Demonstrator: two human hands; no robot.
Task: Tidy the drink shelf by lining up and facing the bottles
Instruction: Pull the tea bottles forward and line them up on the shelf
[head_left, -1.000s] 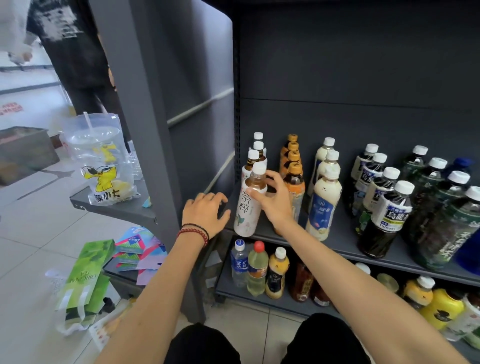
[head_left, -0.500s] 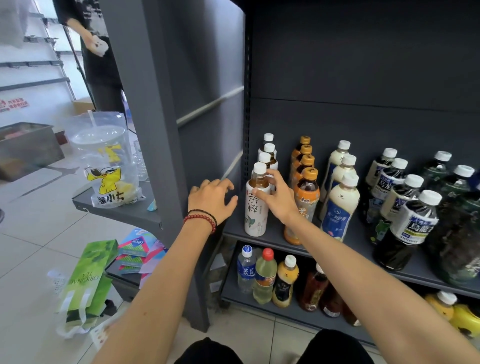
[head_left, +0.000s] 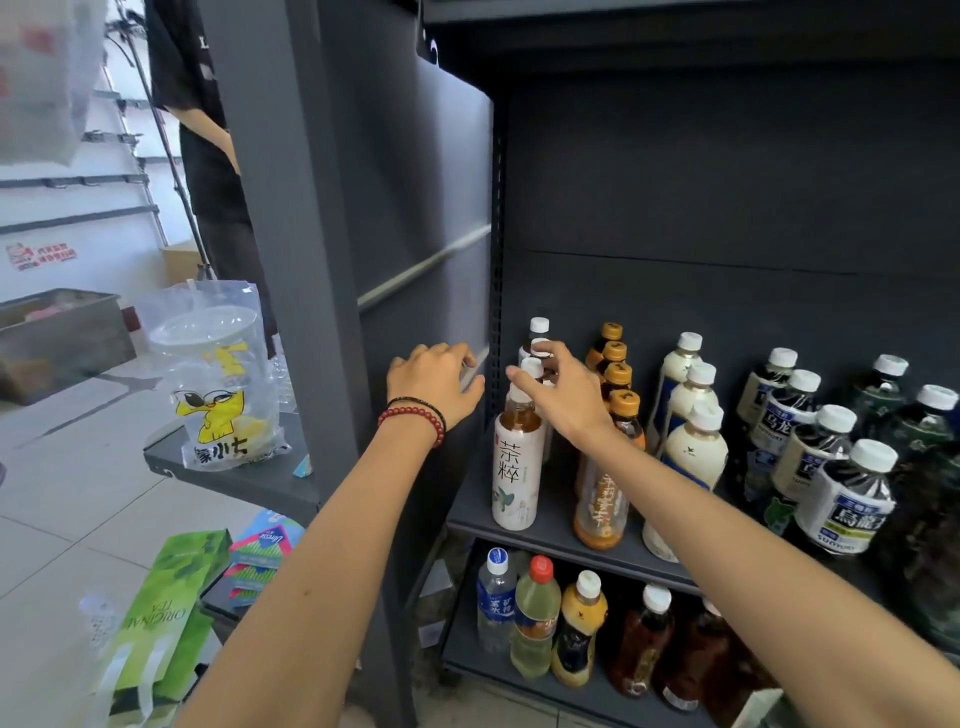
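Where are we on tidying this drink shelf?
Done: the front white tea bottle stands upright, label facing out. In hand: the right hand reaches over the caps behind it; the left hand rests on the shelf side panel. Left: the dark tea bottles on the right run askew.

Shelf (head_left: 550, 530): dark grey, holding upright bottles in front-to-back rows. From left: white-label tea bottles (head_left: 514, 467), orange-capped bottles (head_left: 602, 499), cream bottles (head_left: 685, 457), dark oolong bottles (head_left: 847, 499).
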